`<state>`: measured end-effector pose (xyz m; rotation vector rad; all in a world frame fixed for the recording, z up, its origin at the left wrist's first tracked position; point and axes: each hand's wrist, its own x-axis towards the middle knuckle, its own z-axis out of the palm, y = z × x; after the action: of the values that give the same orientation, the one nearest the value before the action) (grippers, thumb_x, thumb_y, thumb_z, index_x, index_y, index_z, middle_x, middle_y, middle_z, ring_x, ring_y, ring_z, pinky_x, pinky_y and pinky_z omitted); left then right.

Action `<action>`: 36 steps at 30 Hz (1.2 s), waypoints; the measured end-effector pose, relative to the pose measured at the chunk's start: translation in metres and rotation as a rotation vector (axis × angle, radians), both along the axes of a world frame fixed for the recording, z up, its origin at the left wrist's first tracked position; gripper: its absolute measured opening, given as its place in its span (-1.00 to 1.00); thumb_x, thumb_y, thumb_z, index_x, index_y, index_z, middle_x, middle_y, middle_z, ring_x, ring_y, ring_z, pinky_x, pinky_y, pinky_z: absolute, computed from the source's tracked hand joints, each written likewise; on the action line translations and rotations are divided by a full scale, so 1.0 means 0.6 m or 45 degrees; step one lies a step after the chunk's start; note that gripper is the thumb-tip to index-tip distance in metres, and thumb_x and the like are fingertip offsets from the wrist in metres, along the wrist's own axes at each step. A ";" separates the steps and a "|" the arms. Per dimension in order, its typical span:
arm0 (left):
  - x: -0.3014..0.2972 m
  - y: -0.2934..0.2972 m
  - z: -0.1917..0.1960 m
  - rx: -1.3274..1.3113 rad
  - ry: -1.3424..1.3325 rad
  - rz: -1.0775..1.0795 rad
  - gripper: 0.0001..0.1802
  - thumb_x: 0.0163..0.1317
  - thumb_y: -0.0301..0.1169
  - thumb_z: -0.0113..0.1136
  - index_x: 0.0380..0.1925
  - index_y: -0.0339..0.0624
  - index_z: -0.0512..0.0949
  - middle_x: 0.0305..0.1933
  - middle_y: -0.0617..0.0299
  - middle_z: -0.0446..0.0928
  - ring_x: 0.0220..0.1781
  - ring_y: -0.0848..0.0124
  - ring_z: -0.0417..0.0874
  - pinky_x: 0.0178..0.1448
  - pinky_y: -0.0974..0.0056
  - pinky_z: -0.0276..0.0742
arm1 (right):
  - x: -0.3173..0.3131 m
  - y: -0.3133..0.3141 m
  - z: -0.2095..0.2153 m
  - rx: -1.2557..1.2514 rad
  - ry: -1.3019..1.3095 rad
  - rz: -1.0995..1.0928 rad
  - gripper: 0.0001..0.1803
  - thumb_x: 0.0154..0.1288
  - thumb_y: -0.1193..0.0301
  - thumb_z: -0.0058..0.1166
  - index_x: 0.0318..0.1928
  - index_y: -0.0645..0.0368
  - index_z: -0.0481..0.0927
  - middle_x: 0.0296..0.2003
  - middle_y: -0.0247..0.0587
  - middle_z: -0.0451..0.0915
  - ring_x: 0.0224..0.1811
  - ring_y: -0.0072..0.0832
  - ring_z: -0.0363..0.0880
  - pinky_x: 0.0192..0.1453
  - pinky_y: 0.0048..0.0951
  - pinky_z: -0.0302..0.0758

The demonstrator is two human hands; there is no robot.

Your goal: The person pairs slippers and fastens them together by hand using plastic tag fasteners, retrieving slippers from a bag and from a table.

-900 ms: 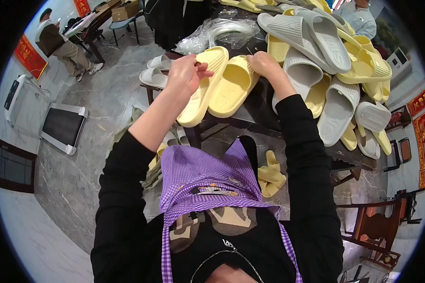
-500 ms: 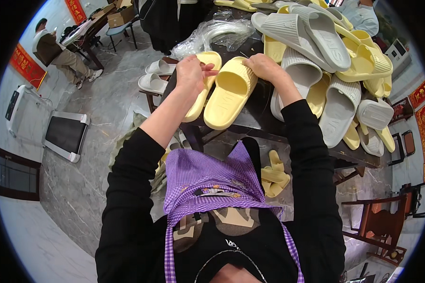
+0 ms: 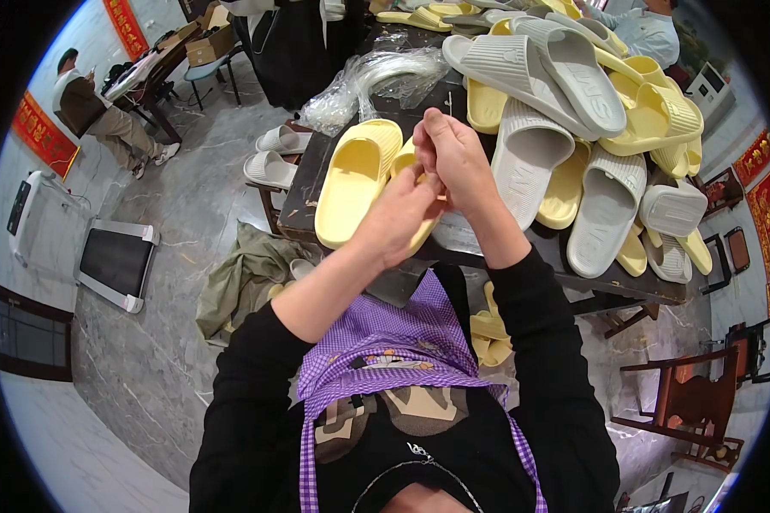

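Two pale yellow slippers lie side by side at the front edge of a dark table [image 3: 299, 209]. The left yellow slipper [image 3: 355, 179] lies free, sole down. My left hand [image 3: 402, 214] covers the second yellow slipper [image 3: 425, 235] and grips it; only its ends show. My right hand [image 3: 455, 158] is just above, with fingers curled and pinched against the left hand's fingertips at that slipper's top. Whether something small is between the fingers cannot be told.
A heap of grey and yellow slippers [image 3: 573, 111] fills the table's right side, with clear plastic bags [image 3: 376, 77] behind. Grey slippers [image 3: 274, 154] lie on a stool at left, and an olive cloth [image 3: 248, 274] on the floor. A wooden chair [image 3: 684, 393] stands lower right. A seated person [image 3: 94, 111] is far left.
My hands each held one yellow slipper, spread apart. The left hand has left the left slipper and both hands have come together over the right one.
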<state>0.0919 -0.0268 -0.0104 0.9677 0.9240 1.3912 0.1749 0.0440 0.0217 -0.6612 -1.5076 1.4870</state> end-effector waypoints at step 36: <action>0.001 0.136 -0.035 -0.768 -0.337 0.126 -0.82 0.22 -0.56 -0.25 -0.55 -0.19 0.29 -0.69 0.26 0.24 -0.80 0.58 0.00 -0.74 0.44 -0.15 | 0.009 0.205 -0.065 0.597 -1.389 -0.123 -0.56 0.12 0.17 -0.07 -0.37 0.40 0.57 -0.37 0.25 0.52 -0.26 -0.01 0.54 -0.13 -0.21 0.42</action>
<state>0.0924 0.0546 -0.0313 0.2805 1.1067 1.1766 0.1801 0.1671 -0.0175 -1.3231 -2.4610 0.5920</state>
